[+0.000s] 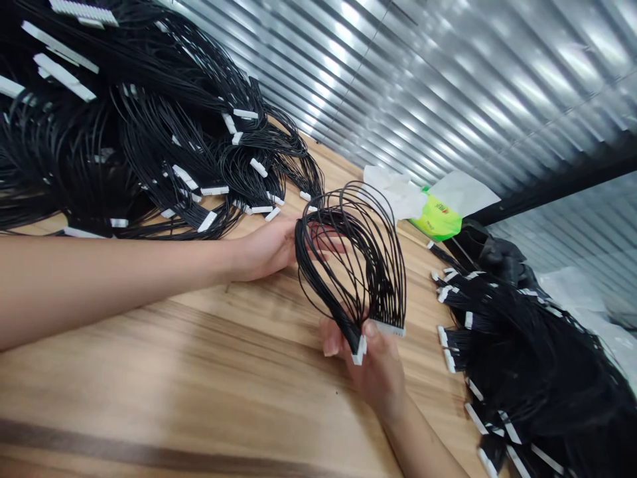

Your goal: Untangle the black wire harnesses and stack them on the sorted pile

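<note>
A looped black wire harness [385, 265] with white connectors at its ends is held above the wooden table [199, 372]. My right hand [375, 365] pinches it at the lower end, with the thumb by a wide white connector [391, 328] and a smaller white connector [359, 350] beside the fingers. My left hand [279, 249] is behind the left side of the loop, its fingers stretched out and partly covered by the wires.
A large heap of black harnesses [174, 119] lies at the upper left. Another pile [527, 358] spreads along the right. Behind are a green and white packet [438, 216], white paper [393, 189] and a corrugated metal wall [423, 86].
</note>
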A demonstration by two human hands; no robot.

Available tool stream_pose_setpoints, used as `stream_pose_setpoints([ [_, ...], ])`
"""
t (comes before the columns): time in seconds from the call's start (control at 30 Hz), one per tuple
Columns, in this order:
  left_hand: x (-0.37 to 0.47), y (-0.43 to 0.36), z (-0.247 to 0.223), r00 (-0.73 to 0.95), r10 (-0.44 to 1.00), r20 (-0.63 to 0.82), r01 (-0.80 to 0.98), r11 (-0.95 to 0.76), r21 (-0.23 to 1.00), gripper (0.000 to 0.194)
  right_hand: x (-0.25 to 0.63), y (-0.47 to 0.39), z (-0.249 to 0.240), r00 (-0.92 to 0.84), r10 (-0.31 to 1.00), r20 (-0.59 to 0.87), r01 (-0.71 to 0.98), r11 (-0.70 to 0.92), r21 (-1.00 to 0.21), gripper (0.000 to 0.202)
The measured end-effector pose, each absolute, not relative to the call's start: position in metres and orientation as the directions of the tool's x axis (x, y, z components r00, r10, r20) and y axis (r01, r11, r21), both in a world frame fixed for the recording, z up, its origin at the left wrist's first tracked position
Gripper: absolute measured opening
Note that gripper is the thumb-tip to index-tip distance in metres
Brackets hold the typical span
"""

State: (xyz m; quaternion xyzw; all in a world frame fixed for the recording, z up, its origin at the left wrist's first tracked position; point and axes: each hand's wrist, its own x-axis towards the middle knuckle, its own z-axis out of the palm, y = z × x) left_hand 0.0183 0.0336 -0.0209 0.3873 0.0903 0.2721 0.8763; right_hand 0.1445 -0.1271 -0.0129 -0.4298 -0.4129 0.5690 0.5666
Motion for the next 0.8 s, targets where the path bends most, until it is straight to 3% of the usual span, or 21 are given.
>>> stream_pose_setpoints([
  [0.17, 0.017, 0.037, -0.018, 0.727, 0.667, 0.165, -0.478, 0.319, 0.818, 0.041, 0.145, -0.125, -0.009, 0.047, 0.998, -0.030, -0.414, -0.008, -0.910, 0.036],
  [0.33, 0.014, 0.043, -0.017, 0.811, 0.559, 0.174, -0.322, 0.178, 0.930, 0.042, 0.158, -0.119, -0.003, 0.138, 0.990, -0.026, -0.531, 0.052, -0.846, 0.039],
  [0.6, 0.010, 0.048, -0.016, 0.886, 0.459, -0.058, -0.213, 0.517, 0.829, 0.037, 0.173, -0.117, 0.000, 0.087, 0.995, -0.052, -0.619, 0.013, -0.785, 0.034],
  [0.8, 0.011, 0.047, -0.018, 0.910, 0.415, 0.024, -0.305, 0.627, 0.717, 0.046, 0.172, -0.120, 0.000, 0.091, 0.994, -0.056, -0.612, 0.011, -0.791, 0.044],
])
